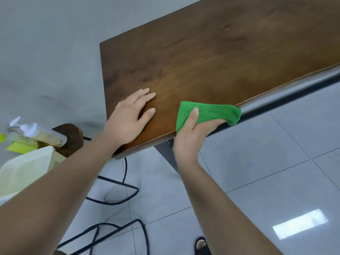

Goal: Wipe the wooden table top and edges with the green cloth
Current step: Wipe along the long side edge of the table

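The dark wooden table top [211, 57] fills the upper right of the head view, its near corner toward me. My left hand [128, 118] lies flat on the top near that corner, fingers straight. My right hand [191, 137] grips the green cloth [213, 112] at the table's near long edge. The cloth is folded over that edge: the thumb presses it on top and the fingers curl under the edge, hidden by the cloth.
A small round wooden stool [70, 138] at the left carries a spray bottle [40, 132] and a pale plastic tub [25, 170]. Black wire stool frames [117, 196] stand on the grey tiled floor [276, 162] below. My sandalled foot [201, 245] shows at the bottom.
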Demonstrator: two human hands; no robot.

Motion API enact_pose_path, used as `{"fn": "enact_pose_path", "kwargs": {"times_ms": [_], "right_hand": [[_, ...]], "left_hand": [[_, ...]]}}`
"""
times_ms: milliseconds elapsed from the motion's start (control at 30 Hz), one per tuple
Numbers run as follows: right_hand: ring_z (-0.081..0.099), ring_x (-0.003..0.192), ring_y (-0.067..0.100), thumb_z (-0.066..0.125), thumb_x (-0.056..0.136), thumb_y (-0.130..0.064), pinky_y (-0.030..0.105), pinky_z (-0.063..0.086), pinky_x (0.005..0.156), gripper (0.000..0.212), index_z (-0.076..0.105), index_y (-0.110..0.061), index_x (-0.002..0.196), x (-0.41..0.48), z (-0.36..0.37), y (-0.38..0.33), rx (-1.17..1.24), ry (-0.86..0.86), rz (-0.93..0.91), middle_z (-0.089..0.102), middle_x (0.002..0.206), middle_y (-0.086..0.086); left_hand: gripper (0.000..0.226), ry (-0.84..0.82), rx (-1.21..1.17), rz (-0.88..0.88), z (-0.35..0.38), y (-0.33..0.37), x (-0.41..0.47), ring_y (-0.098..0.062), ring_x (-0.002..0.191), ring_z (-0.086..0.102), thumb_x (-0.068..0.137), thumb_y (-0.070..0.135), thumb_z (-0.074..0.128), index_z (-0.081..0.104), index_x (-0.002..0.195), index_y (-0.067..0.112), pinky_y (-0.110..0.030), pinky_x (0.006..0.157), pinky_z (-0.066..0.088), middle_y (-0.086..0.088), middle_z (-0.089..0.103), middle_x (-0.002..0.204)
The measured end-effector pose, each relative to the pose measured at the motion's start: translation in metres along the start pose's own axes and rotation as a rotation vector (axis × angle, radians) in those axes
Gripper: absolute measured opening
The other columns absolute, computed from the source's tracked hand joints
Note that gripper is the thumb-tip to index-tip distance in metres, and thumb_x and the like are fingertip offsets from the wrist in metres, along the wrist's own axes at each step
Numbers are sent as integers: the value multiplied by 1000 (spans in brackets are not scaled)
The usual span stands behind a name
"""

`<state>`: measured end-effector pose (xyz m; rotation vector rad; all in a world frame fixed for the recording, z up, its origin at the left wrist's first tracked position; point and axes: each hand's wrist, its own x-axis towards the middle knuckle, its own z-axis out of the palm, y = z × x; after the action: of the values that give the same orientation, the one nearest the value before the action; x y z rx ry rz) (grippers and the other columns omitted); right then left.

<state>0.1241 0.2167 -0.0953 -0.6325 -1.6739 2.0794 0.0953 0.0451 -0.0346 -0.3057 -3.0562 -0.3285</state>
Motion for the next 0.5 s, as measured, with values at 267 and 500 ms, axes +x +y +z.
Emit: {"fn": "enact_pose_path", "kwargs": {"times_ms": [267,500], "right_hand": [[36,132,-2,46,118,-38,-9,27,95,89,-17,-3,171,41,-14,-3,-46,92,-26,24,162,-2],[36,131,0,48,118,-34,-4,29,100,90,-17,-8,172,-25,22,16,-25,117,-65,22,172,13]], "left_hand": [[58,12,-31,-25,2,-1,0,-16,161,33,113,63,36,42,165,40,-51,131,28,13,35,175],[57,22,-39,-24,3,-4,3,-15,158,38,112,62,40,45,164,39,-52,130,29,12,38,174]]}}
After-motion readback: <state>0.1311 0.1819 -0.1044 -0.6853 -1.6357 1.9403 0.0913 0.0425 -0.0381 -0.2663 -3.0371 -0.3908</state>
